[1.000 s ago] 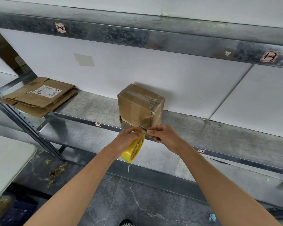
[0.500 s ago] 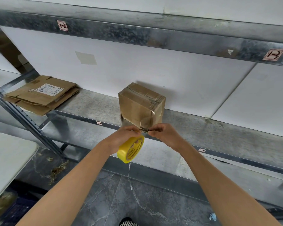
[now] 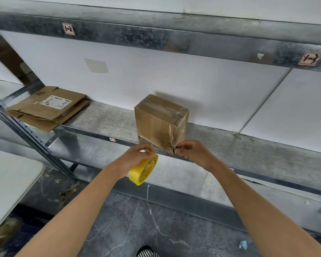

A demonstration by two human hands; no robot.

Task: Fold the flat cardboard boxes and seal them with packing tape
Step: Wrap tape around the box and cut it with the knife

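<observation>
tape roll [image 3: 144, 170] in left hand [image 3: 135, 158] grip; right hand [image 3: 195, 153] pinches tape strip [image 3: 172, 140] at box [image 3: 156, 123] corner.

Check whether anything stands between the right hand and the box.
Nothing visible does. The right hand pinches the tape end at the lower front corner of the box; the left hand holds the tape roll aside.
</observation>
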